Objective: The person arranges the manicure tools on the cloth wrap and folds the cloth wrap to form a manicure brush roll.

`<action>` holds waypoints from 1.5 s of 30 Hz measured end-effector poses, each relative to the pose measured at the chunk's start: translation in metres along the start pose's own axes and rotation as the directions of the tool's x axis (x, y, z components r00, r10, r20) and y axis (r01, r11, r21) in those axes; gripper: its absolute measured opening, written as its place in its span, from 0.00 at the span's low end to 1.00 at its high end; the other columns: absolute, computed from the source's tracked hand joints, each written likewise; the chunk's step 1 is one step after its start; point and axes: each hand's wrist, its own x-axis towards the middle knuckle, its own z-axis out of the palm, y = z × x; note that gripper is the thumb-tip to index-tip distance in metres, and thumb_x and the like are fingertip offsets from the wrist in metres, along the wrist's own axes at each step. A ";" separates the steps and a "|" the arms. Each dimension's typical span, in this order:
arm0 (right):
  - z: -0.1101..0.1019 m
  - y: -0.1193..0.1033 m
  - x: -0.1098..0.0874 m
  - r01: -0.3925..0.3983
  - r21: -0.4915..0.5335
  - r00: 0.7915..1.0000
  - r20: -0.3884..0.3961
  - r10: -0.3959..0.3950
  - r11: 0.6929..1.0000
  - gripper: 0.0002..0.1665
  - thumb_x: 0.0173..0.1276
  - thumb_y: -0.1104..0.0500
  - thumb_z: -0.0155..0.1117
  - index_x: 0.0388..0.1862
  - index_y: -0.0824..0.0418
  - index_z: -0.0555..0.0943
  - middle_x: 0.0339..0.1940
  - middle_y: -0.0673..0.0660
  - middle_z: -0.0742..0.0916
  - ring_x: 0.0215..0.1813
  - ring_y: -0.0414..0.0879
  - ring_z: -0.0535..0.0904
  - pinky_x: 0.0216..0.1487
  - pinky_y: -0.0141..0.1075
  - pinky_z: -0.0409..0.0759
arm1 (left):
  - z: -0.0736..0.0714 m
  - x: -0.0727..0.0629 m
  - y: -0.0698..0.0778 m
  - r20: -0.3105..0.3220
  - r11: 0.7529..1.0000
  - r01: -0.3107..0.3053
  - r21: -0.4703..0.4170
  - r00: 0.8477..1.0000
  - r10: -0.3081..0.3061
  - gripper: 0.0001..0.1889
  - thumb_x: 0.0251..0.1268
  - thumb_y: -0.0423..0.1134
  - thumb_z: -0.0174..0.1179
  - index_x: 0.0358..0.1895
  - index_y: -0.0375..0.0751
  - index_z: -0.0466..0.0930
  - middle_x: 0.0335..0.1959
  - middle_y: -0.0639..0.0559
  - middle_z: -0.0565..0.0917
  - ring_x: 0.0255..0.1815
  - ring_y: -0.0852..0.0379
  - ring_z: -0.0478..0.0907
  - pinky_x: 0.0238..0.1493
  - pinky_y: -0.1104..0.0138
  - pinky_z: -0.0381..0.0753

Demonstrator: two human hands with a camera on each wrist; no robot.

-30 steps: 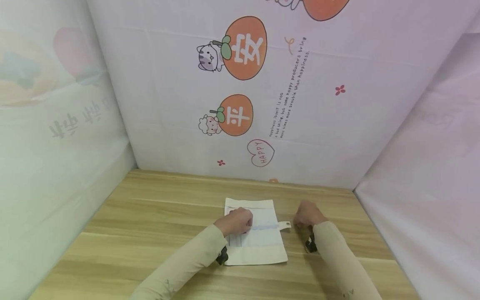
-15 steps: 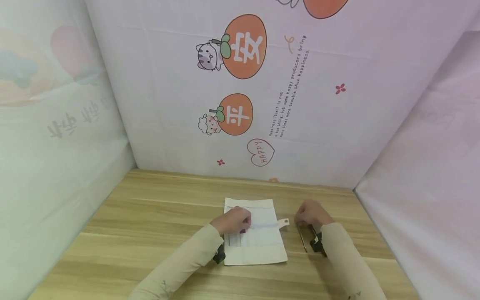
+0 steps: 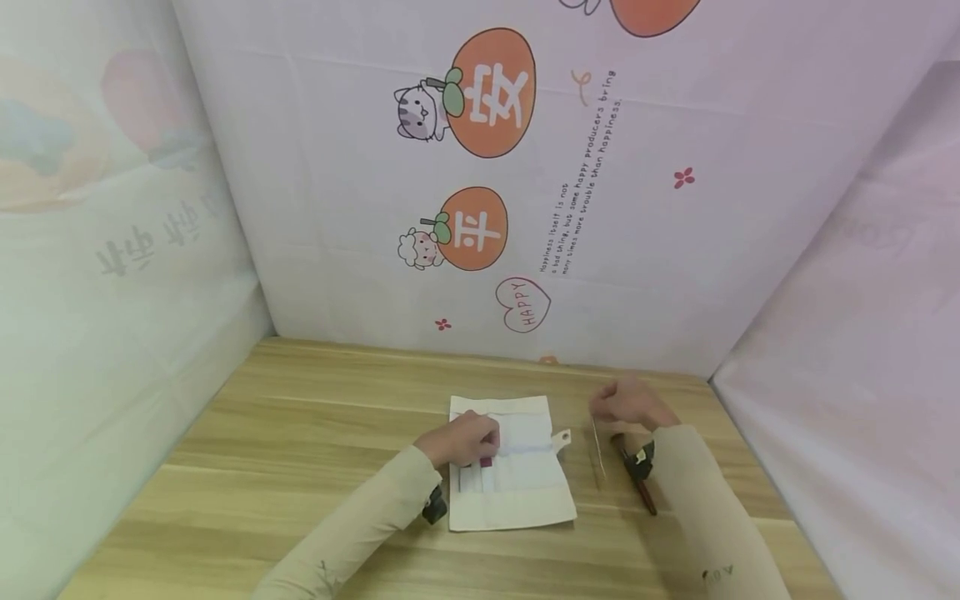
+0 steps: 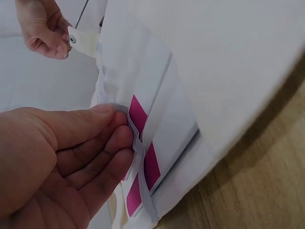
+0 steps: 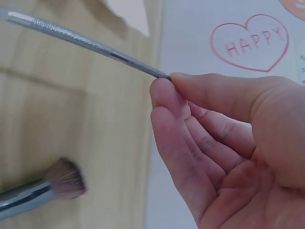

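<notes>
An unfolded white fabric case lies on the table, with a snap strap sticking out at its right. Over its left part, my left hand pinches the grey elastic band between thumb and fingers. Flat white strips with magenta ends sit under that band. To the right of the case, my right hand is raised and pinches one end of a thin metal rod with a knurled grip. Its far end is cut off in the right wrist view.
Below the right wrist a makeup brush lies on the wooden table; its brown bristles show in the right wrist view. Printed white cloth hangs behind the table and along both sides.
My right hand has moved up and slightly right, with the metal rod now hanging below it. More of the brush has come into sight. My left hand has shifted only a little.
</notes>
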 end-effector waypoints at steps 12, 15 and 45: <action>-0.005 -0.053 0.025 -0.006 0.166 0.999 0.038 0.000 0.986 0.15 0.75 0.61 0.68 0.52 0.71 0.85 0.48 0.64 0.92 0.53 0.57 0.91 0.58 0.45 0.88 | 0.000 -0.002 -0.003 0.003 1.000 0.007 -0.017 1.000 -0.007 0.09 0.79 0.32 0.58 0.35 0.42 0.80 0.30 0.50 0.85 0.21 0.66 0.73 0.29 0.74 0.75; 0.000 -0.066 0.033 0.001 0.189 0.999 0.034 -0.007 0.982 0.15 0.75 0.61 0.68 0.54 0.70 0.85 0.50 0.65 0.92 0.51 0.54 0.92 0.57 0.43 0.88 | 0.002 -0.001 -0.004 0.002 1.000 0.009 -0.012 1.000 -0.009 0.09 0.79 0.32 0.58 0.35 0.42 0.80 0.30 0.51 0.85 0.21 0.66 0.74 0.29 0.74 0.75; 0.086 -0.095 0.084 0.082 0.324 0.990 -0.132 -0.041 0.943 0.07 0.69 0.64 0.73 0.43 0.67 0.90 0.36 0.58 0.94 0.38 0.46 0.92 0.41 0.34 0.87 | 0.006 0.006 -0.012 -0.022 1.000 -0.022 0.021 0.999 0.023 0.09 0.77 0.32 0.60 0.33 0.43 0.80 0.25 0.57 0.80 0.19 0.68 0.73 0.26 0.76 0.74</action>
